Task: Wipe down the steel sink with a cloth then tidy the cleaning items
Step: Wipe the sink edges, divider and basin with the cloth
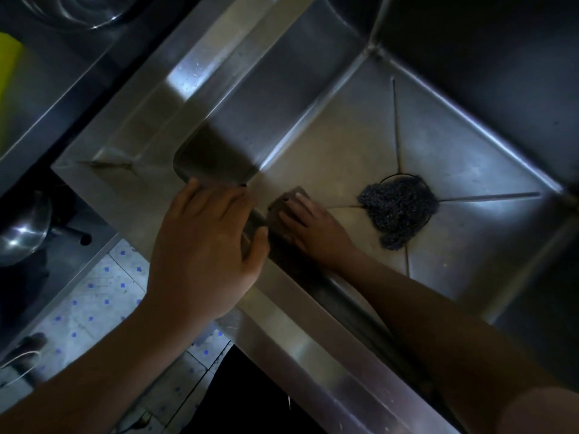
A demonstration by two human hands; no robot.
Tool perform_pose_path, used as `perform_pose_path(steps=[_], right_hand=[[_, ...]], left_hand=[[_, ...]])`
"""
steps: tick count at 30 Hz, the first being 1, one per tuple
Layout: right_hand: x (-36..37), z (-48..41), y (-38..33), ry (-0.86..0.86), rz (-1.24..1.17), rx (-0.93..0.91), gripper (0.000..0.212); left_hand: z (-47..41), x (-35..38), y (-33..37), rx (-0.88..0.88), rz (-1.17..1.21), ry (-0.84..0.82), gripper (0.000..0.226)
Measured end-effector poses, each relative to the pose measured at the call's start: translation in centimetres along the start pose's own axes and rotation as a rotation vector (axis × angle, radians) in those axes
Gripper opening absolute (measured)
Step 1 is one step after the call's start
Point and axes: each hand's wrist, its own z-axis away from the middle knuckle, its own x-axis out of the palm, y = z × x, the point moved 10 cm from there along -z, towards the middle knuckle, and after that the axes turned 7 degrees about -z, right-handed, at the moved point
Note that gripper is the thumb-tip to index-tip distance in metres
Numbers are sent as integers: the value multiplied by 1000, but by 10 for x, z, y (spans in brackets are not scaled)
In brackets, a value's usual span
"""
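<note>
The steel sink (470, 158) fills the right of the head view, seen from above. My right hand (316, 230) reaches down into the basin and presses a dark brownish cloth (282, 211) flat against the bottom near the front-left corner, fingers fairly straight. My left hand (206, 242) rests on the sink's front rim (297, 333), fingers over the top and thumb hooked on the inner edge. A dark steel-wool scourer (398, 211) lies over the drain in the middle of the basin.
A steel ledge (150, 120) runs along the sink's left side. A metal bowl (22, 233) sits on a lower shelf at the left, above tiled floor (103, 296). Something yellow (7, 83) shows at the far left edge.
</note>
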Motion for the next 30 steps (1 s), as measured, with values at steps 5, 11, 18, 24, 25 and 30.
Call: perform_pose_path(steps=[5,11,18,24,25,30], right_hand=[[17,-64,-23,-115,65,-232,42],[4,-66,-33,-33,106,-255,43],[-11,20,18,41,72,69,46],[-19,88,46,64,123,183,42],[-18,88,48,61,132,193,42],[-16,51,58,3,155,311,46]], left_hand=[[1,-4,1,-1,17,61,37],[0,-6,0,-9,22,65,35],[1,-3,0,4,26,33,39],[1,-6,-1,-16,28,63,38],[1,-5,-1,-15,30,59,38],[2,-5,0,-3,42,47,38]])
